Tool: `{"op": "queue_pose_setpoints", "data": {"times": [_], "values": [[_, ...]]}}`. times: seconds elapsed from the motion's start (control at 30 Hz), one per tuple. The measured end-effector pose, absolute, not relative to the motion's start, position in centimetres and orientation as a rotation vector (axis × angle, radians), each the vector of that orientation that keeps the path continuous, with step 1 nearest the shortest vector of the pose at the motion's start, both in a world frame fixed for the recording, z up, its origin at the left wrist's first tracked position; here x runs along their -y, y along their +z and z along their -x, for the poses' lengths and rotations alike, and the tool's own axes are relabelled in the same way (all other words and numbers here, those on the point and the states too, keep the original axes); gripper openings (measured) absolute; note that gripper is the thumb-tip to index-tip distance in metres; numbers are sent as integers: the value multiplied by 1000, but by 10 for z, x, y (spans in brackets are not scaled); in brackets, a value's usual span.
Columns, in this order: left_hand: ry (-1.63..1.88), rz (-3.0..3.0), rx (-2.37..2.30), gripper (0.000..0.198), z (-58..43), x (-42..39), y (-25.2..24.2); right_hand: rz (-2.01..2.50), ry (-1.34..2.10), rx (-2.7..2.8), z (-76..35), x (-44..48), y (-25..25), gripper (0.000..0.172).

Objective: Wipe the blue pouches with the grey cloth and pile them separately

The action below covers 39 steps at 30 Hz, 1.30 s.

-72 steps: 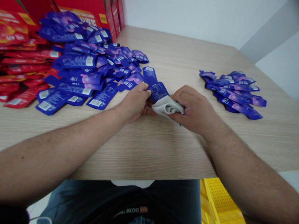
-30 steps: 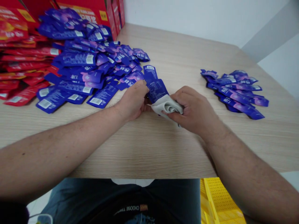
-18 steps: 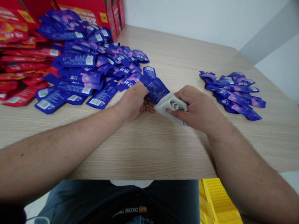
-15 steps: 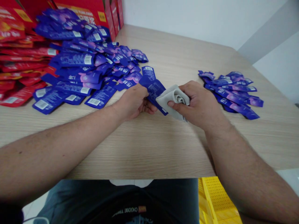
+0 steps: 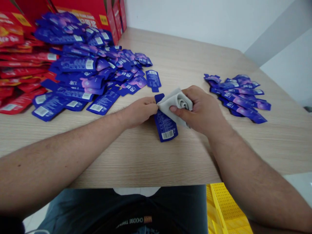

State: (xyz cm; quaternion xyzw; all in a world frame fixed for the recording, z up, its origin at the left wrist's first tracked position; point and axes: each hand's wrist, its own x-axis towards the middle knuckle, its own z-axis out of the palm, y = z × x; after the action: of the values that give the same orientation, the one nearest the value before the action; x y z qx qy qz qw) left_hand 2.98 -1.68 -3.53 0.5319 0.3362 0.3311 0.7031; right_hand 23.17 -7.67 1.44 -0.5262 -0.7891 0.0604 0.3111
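My left hand (image 5: 143, 111) pinches a blue sachet (image 5: 166, 126) near its narrow neck. The sachet hangs with its printed back and barcode towards me, barcode end down. A folded grey cloth (image 5: 174, 103) is gripped in my right hand (image 5: 198, 109), and its edge lies against the upper part of the sachet, by the left fingertips. Just beyond the hands, a single blue sachet (image 5: 153, 79) rests on the table. A large heap of blue sachets (image 5: 80, 63) spreads to the left, and a smaller pile of blue sachets (image 5: 240, 94) lies to the right.
Red sachets (image 5: 24, 71) are stacked at the far left, in front of red printed boxes (image 5: 80, 11). The wooden table (image 5: 146, 162) ends close to my lap. Below its edge at the right is a yellow plastic crate (image 5: 226, 204). A white wall (image 5: 195, 22) stands behind the table.
The held sachet has turned so its barcode end points down towards me. The cloth has shifted slightly left, up to the left fingertips. The single sachet behind is now in full view.
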Motion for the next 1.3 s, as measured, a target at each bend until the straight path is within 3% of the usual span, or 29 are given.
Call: {"op": "queue_pose_setpoints", "data": {"times": [0.13,0.3,0.53,0.8,1.03,1.17,1.3], "values": [[640,-1348,-631,8,-26,16,-35,1474,97,1957,-231,75,13,16],[656,-1471,-699,7,-25,18,-31,1276,131,2109,-223,82,13,17],[740,-1137,-690,7,-26,15,-30,1094,804,2500,-230,84,20,15],[843,-1040,-722,11,-31,17,-29,1293,286,2114,-224,84,8,15],[943,-890,-772,12,-30,14,-27,942,844,2496,-214,89,3,24],[934,-822,-757,9,-28,9,-27,1062,748,2298,-227,87,15,13],[821,-708,-645,9,-25,10,-23,1353,719,1794,-228,87,8,29]]}}
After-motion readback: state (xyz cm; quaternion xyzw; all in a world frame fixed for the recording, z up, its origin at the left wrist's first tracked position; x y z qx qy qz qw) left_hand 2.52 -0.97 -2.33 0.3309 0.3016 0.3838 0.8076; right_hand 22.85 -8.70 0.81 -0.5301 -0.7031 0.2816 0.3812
